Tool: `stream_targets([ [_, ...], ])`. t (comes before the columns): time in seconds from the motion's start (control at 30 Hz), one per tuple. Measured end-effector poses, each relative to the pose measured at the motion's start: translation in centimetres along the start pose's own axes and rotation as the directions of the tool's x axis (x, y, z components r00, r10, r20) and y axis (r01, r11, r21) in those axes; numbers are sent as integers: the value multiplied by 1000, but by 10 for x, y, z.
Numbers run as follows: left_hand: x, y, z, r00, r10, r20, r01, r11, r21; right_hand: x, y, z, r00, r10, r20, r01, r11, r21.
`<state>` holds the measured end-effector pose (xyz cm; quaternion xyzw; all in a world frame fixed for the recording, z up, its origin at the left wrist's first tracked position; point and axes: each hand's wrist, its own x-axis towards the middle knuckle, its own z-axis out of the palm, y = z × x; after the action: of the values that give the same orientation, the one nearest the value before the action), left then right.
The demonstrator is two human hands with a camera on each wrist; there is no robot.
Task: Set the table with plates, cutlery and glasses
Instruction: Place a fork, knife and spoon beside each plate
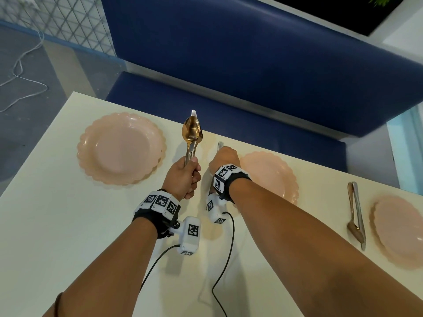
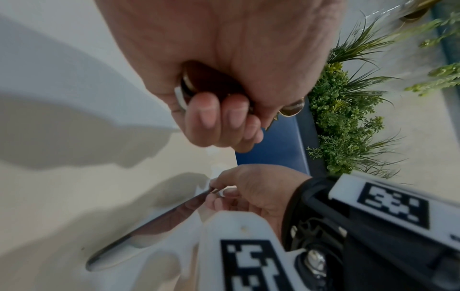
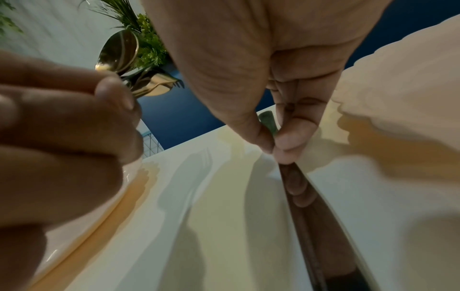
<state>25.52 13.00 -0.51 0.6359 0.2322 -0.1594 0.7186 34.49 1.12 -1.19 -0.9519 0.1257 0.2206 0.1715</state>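
Observation:
My left hand [image 1: 191, 170] grips a bundle of cutlery [image 1: 192, 136] upright above the table: a gold spoon [image 3: 119, 53], a fork and a silver knife tip behind. My right hand [image 1: 223, 154] pinches the handle of a silver knife [image 1: 220, 145] between thumb and finger [image 3: 286, 141]. That knife [image 2: 154, 222] lies flat on the white table [image 1: 68, 236], just left of the middle pink plate [image 1: 274, 179]. A second pink plate [image 1: 121, 148] sits to the left and a third [image 1: 398, 229] at the far right.
A spoon and a knife [image 1: 356, 216] lie side by side left of the far-right plate. A blue bench [image 1: 251, 65] runs along the table's far edge, with green plants [image 2: 348, 122] behind it. Wrist-camera cables trail over the near table.

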Motion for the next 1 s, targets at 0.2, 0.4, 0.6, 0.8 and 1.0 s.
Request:
stream_targets([
  [0.2,4,-6,2,993,19,-114,-10,997,81,-19,-3,-19,996,-27,-81,54,938,343],
  [0.4,7,-12,7,977,153,-150,-98,942,321,-57,-12,-22,980,-185,74,96,763,639],
  [0.6,0,-16,10,966,216,-141,-157,926,344,-52,-9,-28,968,-148,204,-41,706,707],
  [0.8,-7,-17,5,973,211,-92,-172,932,319,-37,0,-61,990,-58,126,-112,204,972],
  [1.0,-3,-16,-13,939,233,-254,-207,970,126,3,16,-100,958,-234,-166,274,572,773],
])
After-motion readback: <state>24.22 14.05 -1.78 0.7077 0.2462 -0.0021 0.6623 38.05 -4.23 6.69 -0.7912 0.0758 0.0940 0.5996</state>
